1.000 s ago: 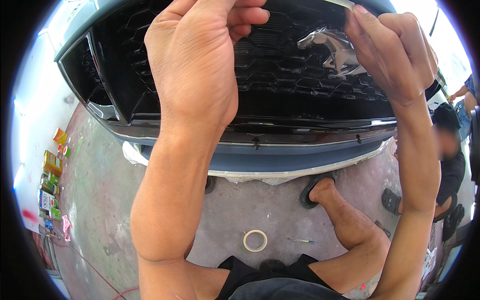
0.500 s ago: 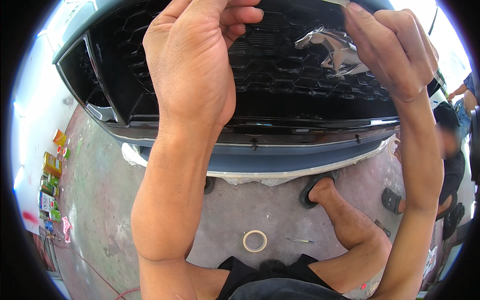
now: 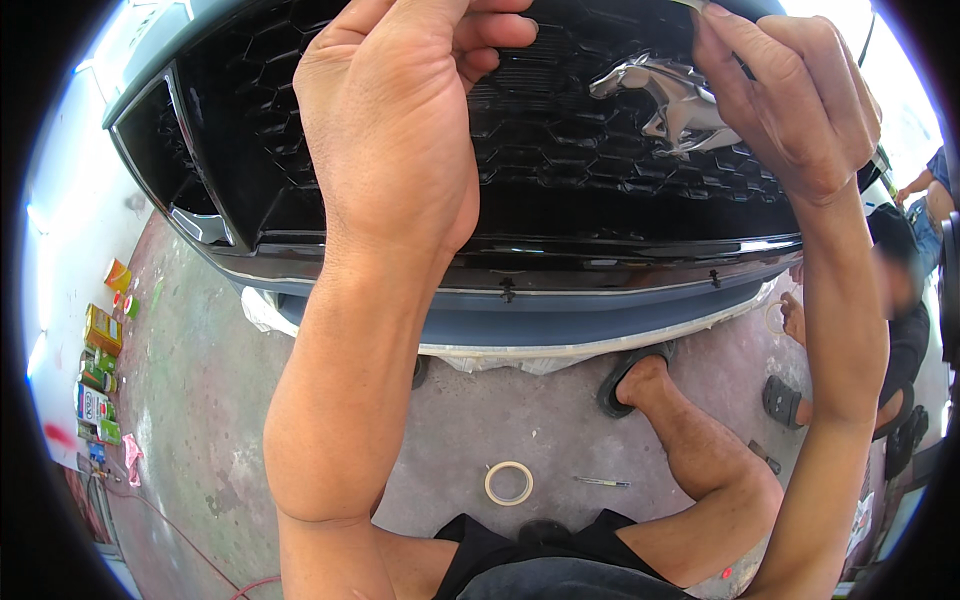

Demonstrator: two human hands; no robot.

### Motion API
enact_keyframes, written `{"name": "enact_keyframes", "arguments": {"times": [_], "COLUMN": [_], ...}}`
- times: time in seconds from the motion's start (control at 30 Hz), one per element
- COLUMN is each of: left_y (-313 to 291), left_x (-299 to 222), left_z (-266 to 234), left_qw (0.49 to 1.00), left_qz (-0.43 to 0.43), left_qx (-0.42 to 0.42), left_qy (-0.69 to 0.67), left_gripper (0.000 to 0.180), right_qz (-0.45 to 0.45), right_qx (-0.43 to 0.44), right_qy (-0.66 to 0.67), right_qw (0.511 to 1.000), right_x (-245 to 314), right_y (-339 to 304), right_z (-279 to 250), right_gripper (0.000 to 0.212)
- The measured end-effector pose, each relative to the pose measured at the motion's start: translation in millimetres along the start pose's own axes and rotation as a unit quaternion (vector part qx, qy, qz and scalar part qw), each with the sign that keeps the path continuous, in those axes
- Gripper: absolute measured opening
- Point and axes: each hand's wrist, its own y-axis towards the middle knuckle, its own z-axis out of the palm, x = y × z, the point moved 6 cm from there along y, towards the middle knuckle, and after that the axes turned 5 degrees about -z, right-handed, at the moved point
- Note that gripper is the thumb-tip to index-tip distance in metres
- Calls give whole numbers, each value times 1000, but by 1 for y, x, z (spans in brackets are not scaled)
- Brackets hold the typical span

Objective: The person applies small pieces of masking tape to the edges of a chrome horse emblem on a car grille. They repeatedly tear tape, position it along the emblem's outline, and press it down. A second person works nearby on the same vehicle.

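Pinched between thumb and forefinger of my right hand [image 3: 800, 105] is the end of a pale strip [image 3: 692, 3] that looks like masking tape. It runs off the top of the picture. My left hand [image 3: 395, 120] is raised at the upper left with its lower fingers curled. The thumb and index tips are cut off above, so what they hold is hidden. Behind both hands spreads a car's black honeycomb grille [image 3: 560, 130]. A chrome horse emblem [image 3: 675, 105] on it sits just left of my right hand.
Below the grille is the grey-blue lower bumper [image 3: 560, 325], edged with masking. A masking tape roll [image 3: 491, 484] and a pen [image 3: 602, 482] lie on the floor. Paint cans [image 3: 103, 330] line the left wall. At the right a person in black [image 3: 905, 330] crouches close by. A hose [image 3: 185, 540] crosses the lower left.
My left hand has shifted slightly right, and my right hand's fingers have turned a little. Less of the pale strip shows. The crouching person's hand near the bumper has moved lower.
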Motion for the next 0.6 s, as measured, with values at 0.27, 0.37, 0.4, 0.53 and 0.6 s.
{"name": "enact_keyframes", "arguments": {"times": [0.27,0.37,0.4,0.53,0.6], "left_y": [1,2,2,2,2], "left_x": [1,3,3,4,4], "left_z": [3,4,4,5,6], "left_qw": [1000,1000,1000,1000,1000], "left_qz": [-2,-3,-3,-2,-2], "left_qx": [3,6,6,6,7], "left_qy": [-1,-2,-2,1,1], "left_gripper": [13,13,13,13,13], "right_qz": [75,93,74,60,75], "right_qx": [47,0,9,-2,15], "right_qy": [-78,-62,-68,-35,-9], "right_qw": [993,994,995,998,997], "right_x": [3,2,2,2,-3], "right_y": [-6,4,3,4,-5], "right_z": [4,-1,-1,-2,-3], "right_gripper": [14,15,15,17,26]}}
